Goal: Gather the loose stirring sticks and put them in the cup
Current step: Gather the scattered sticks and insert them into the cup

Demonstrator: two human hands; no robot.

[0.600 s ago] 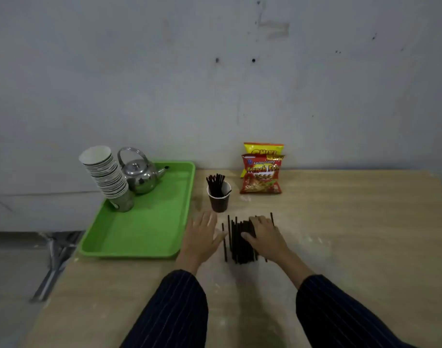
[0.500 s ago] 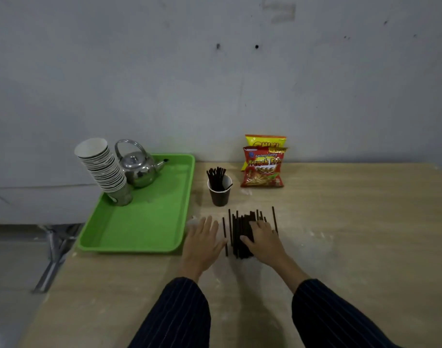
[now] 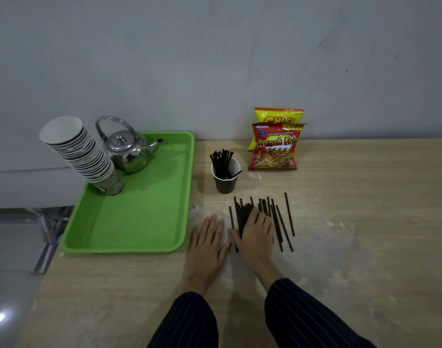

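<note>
Several dark brown stirring sticks (image 3: pixel 277 222) lie loose on the wooden table, roughly parallel, pointing away from me. My right hand (image 3: pixel 255 233) rests flat on top of the left part of the pile, fingers spread, gripping none of them. My left hand (image 3: pixel 209 241) lies flat and open on the bare table just left of the sticks, its thumb close to the leftmost stick. Behind the pile stands a dark paper cup (image 3: pixel 225 178) with a white inside, holding several upright sticks.
A green tray (image 3: pixel 139 222) at the left carries a steel kettle (image 3: pixel 128 149) and a leaning stack of paper cups (image 3: pixel 82 154). Two snack bags (image 3: pixel 276 146) lean on the wall behind the cup. The table's left edge drops to the floor.
My right hand has slid slightly left over the pile, and the sticks at its right have fanned out. The left hand stays flat beside them. The camera has tilted.
</note>
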